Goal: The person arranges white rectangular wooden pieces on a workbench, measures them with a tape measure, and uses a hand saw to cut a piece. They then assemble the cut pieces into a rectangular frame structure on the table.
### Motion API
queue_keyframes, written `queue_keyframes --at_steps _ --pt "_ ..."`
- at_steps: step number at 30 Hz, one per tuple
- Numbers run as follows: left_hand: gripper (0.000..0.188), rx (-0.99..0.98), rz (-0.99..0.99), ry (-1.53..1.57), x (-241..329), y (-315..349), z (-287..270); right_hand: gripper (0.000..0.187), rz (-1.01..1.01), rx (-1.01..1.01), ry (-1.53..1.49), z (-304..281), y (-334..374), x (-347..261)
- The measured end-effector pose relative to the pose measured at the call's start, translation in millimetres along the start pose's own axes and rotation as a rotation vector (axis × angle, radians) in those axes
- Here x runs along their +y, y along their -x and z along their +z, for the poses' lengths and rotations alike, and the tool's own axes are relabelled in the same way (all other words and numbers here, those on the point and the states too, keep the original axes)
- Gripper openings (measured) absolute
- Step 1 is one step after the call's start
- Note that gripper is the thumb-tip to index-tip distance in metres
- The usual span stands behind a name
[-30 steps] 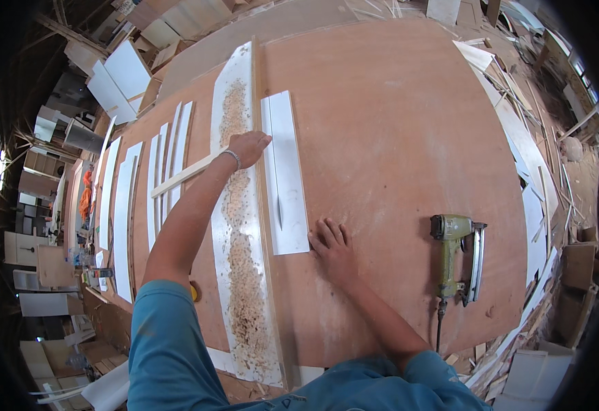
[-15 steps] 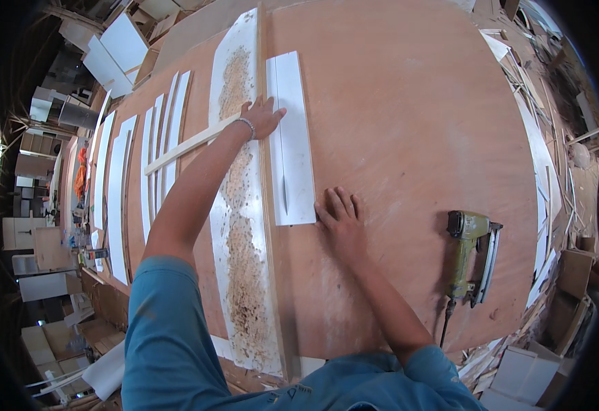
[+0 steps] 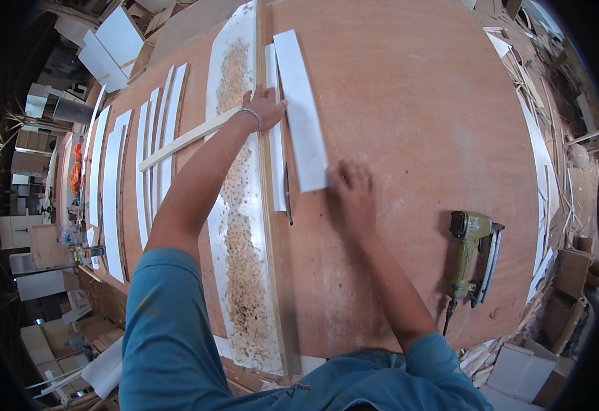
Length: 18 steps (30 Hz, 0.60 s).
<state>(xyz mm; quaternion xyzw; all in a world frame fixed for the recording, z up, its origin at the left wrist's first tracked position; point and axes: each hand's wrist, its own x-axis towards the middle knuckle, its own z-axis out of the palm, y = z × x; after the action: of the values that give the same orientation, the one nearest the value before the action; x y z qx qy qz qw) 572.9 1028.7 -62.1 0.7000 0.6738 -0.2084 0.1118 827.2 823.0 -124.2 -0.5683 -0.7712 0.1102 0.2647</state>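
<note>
The white board is laid lengthwise toward the far edge of the surface. Beside its near end the blurred right hand is positioned; the left hand is spread over the narrow strip. Neither hold can be determined.

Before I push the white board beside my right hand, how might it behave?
The white board is probably stiff, given its straight edges. Lying flat on the brown panel, it should slide, not roll. Its smooth-looking face may be slippery.
</note>
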Motion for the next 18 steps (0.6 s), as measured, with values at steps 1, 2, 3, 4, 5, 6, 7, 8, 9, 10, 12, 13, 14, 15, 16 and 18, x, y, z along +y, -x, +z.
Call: queue_keyframes --at_steps 1,2,3,4,5,6,7,8,9,10,12,13,14,15,16,18 --pt "0.077 0.007 0.01 -0.017 -1.1 -2.0 1.6 0.04 0.113 0.007 0.023 -5.0 -12.5 8.7" --pt "0.078 0.023 0.012 -0.038 -1.9 -4.2 3.3 0.042 0.203 0.018 0.044 -10.4 -24.5 17.7" --pt "0.078 0.033 0.018 -0.058 -2.3 -6.6 4.5 0.045 0.222 0.033 0.011 -17.9 -36.4 30.6" --pt "0.079 0.067 0.013 -0.059 -2.5 -9.4 5.2 0.048 0.216 0.055 -0.025 -25.9 -48.6 45.0" --pt "0.081 0.094 0.012 -0.057 -2.1 -13.1 5.4 0.05 0.184 0.146 -0.066 -29.5 -57.9 52.9" --pt "0.082 0.113 0.013 -0.055 -1.3 -18.2 4.3 0.053 0.137 0.074 0.006 -30.2 -65.5 57.1" --pt "0.082 0.111 -0.002 -0.072 -0.3 -24.3 2.8 0.056 0.064 0.065 0.073 -30.2 -72.5 60.9" --pt "0.083 0.103 -0.018 -0.088 0.7 -31.7 0.0 0.059 0.024 0.018 0.147 -29.1 -78.7 63.4" --pt "0.083 0.105 -0.038 -0.108 0.9 -40.7 -4.2 0.062 -0.023 0.052 0.157 -27.1 -85.7 65.8" --pt "0.085 0.101 -0.053 -0.118 0.9 -48.8 -7.4 0.065 -0.033 0.041 0.17 -24.6 -90.5 66.8" --pt "0.088 0.114 -0.084 -0.159 -0.8 -68.8 -17.2 0.068 0.015 0.019 0.171 -21.6 -104.3 75.1" --pt "0.088 0.125 -0.08 -0.156 -2.8 -78.1 -22.1 0.069 0.073 0.002 0.159 -21.7 -112.6 83.0" --pt "0.088 0.138 -0.082 -0.159 -6.1 -86.1 -26.6 0.069 0.11 -0.025 0.134 -22.7 -120.1 92.6" --pt "0.088 0.142 -0.077 -0.156 -9.1 -94.0 -31.4 0.071 0.178 0.009 0.173 -24.0 -126.8 103.3" --pt "0.089 0.17 -0.088 -0.17 -13.3 -101.7 -37.7 0.073 0.226 0.037 0.2 -27.7 -132.4 116.8" --pt "0.091 0.164 -0.096 -0.169 -17.5 -115.3 -47.4 0.074 0.242 0.093 0.218 -29.2 -138.5 134.8"
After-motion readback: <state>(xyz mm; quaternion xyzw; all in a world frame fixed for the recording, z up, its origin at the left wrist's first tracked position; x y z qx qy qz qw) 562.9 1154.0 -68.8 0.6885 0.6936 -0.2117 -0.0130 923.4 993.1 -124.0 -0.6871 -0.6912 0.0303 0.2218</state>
